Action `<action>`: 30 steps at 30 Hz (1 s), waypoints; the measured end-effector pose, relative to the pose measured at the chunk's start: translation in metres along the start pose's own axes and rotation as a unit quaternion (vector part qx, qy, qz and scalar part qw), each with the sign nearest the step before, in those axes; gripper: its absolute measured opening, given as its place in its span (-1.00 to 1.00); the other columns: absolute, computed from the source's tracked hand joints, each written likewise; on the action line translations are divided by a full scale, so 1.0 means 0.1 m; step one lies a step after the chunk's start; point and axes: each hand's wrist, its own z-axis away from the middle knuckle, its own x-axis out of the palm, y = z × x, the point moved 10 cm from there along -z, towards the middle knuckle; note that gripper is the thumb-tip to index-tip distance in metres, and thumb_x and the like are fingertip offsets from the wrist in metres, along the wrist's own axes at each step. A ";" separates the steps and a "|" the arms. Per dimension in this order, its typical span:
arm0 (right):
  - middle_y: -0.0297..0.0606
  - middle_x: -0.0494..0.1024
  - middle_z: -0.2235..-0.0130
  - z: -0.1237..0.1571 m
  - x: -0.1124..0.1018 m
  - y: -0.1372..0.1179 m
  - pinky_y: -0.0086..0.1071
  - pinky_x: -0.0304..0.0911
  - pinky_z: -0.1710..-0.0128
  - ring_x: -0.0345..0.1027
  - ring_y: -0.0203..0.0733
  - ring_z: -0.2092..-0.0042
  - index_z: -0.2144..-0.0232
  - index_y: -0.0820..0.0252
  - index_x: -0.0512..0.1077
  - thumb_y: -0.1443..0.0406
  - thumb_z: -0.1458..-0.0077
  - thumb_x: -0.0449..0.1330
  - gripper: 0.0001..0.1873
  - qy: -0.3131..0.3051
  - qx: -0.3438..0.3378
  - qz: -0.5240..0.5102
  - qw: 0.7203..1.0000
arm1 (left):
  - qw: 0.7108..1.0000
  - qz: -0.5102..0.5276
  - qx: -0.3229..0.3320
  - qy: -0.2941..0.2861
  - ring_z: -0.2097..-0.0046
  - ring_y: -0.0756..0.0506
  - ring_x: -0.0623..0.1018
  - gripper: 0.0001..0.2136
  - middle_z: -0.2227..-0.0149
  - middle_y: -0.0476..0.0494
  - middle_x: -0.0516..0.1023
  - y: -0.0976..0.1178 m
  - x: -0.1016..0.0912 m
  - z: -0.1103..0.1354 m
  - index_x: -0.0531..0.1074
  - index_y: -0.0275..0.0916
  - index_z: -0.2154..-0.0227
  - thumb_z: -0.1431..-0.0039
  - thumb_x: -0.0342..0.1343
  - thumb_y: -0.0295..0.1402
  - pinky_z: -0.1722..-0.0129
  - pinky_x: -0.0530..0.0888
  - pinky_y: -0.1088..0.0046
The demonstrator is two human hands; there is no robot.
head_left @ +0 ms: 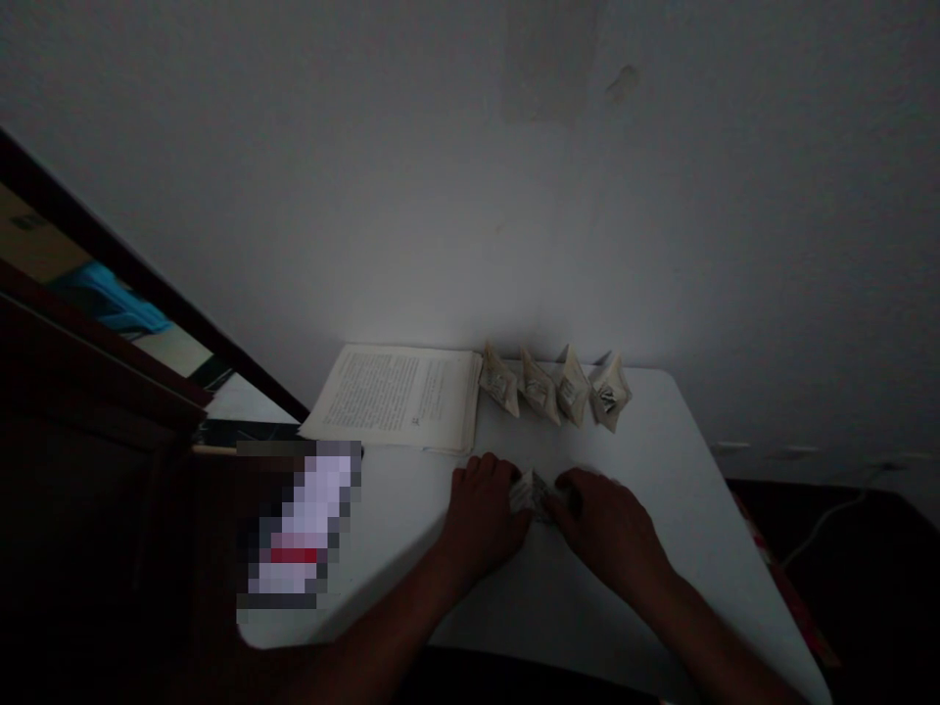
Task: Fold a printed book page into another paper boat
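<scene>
Between my two hands, just above or on the white table, is a small folded piece of printed paper (532,493) with a pointed top. My left hand (486,504) has its fingers closed on the paper's left side. On the other side, my right hand (598,509) pinches its right edge with thumb and fingers. Behind them, several folded paper boats stand in a row, among them one at the left end (500,382) and one at the right end (609,394); they are made of similar printed paper.
A stack of printed pages (389,397) lies at the table's back left, against the wall (411,196). A blurred-out device (305,519) is on the left edge of the white table (389,490). Dark wooden furniture (88,470) stands at left; a cable (829,519) runs at right.
</scene>
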 end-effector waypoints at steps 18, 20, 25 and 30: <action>-0.29 0.54 0.28 -0.10 0.06 -0.05 -0.31 0.29 0.17 0.41 -0.19 0.23 0.34 0.12 0.45 0.28 0.05 0.20 -0.85 -0.014 0.003 -0.415 0.910 | 0.984 0.176 -0.014 -0.013 0.21 -0.11 0.39 -0.79 0.29 -0.07 0.43 -0.06 0.03 0.00 0.28 -0.22 0.28 0.02 0.10 -0.39 0.20 0.32 0.35; -0.30 0.54 0.33 -0.10 0.09 -0.02 -0.32 0.32 0.20 0.43 -0.19 0.27 0.37 0.14 0.45 0.27 0.07 0.22 -0.87 -0.015 0.023 -0.446 0.895 | 0.976 0.217 -0.026 -0.016 0.25 -0.09 0.42 -0.82 0.34 -0.04 0.45 -0.11 0.04 -0.01 0.29 -0.21 0.30 0.01 0.11 -0.36 0.26 0.34 0.40; -0.27 0.55 0.38 -0.10 0.18 0.14 -0.30 0.37 0.27 0.44 -0.16 0.32 0.38 0.17 0.45 0.20 0.17 0.31 -0.75 0.007 0.085 -0.486 0.870 | 0.957 0.290 -0.018 -0.005 0.21 -0.07 0.47 -0.78 0.26 -0.05 0.51 -0.14 0.02 -0.03 0.38 -0.20 0.25 0.01 0.16 -0.32 0.19 0.37 0.43; -0.23 0.59 0.32 -0.10 0.23 0.16 -0.28 0.37 0.23 0.47 -0.12 0.27 0.31 0.17 0.49 0.21 0.21 0.33 -0.68 0.000 0.100 -0.536 0.838 | 0.968 0.249 -0.015 0.002 0.25 -0.09 0.49 -0.81 0.31 -0.02 0.56 -0.14 -0.01 -0.02 0.49 -0.17 0.29 -0.02 0.15 -0.25 0.20 0.36 0.40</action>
